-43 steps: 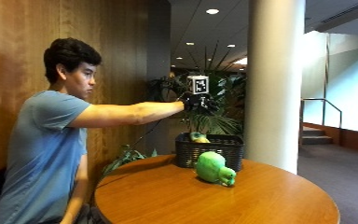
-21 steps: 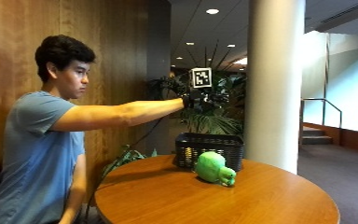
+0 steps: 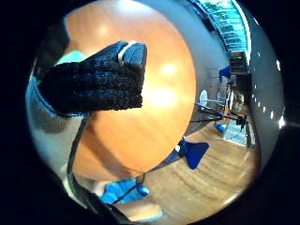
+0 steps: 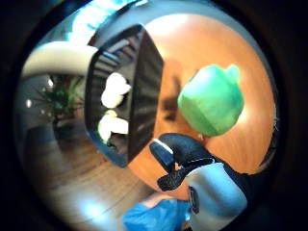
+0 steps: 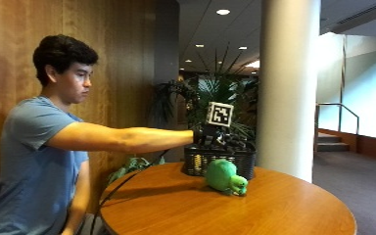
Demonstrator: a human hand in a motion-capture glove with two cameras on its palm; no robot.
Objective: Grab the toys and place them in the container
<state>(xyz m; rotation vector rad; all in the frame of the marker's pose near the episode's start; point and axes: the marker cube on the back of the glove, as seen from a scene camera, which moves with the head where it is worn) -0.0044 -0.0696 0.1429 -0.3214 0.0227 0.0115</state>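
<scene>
A green plush toy (image 5: pixel 223 177) lies on the round wooden table (image 5: pixel 175 205) just in front of a black wire basket (image 5: pixel 201 160). My gloved right hand (image 5: pixel 217 139) hovers over the basket's rim, above and slightly behind the green toy, holding nothing. In the thumb side palm view the basket (image 4: pixel 144 86) holds a white toy (image 4: pixel 115 90) and a yellow toy (image 4: pixel 111 126), with the green toy (image 4: pixel 211 101) beside it on the table. The glove's fingers (image 4: pixel 175 154) are relaxed. A gloved finger (image 3: pixel 93 84) crosses the little finger side view over the table (image 3: pixel 159 108).
A thick white pillar (image 5: pixel 289 88) rises right behind the basket, and potted plants (image 5: pixel 221 98) stand behind it. A wood-panelled wall (image 5: pixel 123 58) runs along the left. Bare tabletop spreads toward the near edge (image 5: pixel 240 220).
The hand has come down from high above the basket to just over its rim. The yellow toy seen at the basket's top a second ago has dropped inside.
</scene>
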